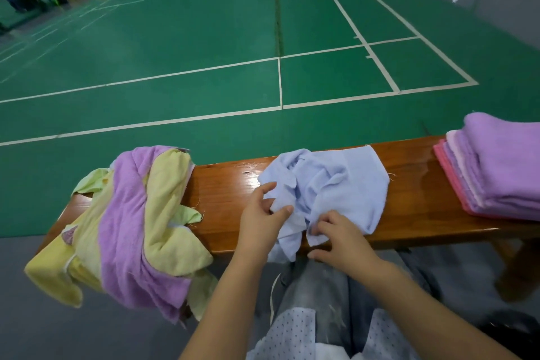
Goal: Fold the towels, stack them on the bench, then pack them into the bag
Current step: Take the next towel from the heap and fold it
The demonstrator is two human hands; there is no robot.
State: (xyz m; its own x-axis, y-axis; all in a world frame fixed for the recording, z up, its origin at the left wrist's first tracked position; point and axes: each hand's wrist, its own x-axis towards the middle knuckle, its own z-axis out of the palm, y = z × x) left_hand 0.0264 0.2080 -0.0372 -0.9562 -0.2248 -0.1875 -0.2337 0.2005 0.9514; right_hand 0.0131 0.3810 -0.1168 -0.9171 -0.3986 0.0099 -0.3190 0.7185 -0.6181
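While the person's knees fill the bottom of the view, both hands work just beyond them at the near edge of the wooden bench (pixel 228 193). Fingers and thumb of the left hand (pixel 263 221) are curled around a bunched fold of the light blue towel (pixel 336 184), pinching it; fingertips of the right hand (pixel 340 238) are bent down onto a corner of the same towel, apparently nipping it against the wood, though the exact grip is hard to read. From those fingers the blue towel spreads away across the bench, still crumpled, with one flap hanging off the near edge between the two hands.

Left of the left-hand fingers, apart from them, a heap of unfolded towels (pixel 131 228) in purple, yellow and pale green drapes over the bench end. Well to the right of the right-hand fingers sits a neat stack of folded towels (pixel 496 172), purple on top, pinks beneath.

Judging by this, folding is partly done: several towels are stacked, the blue one is only being straightened out, the heap remains, and no bag is in view, so packing looks not yet begun. Beyond lies the green court floor (pixel 175 52)
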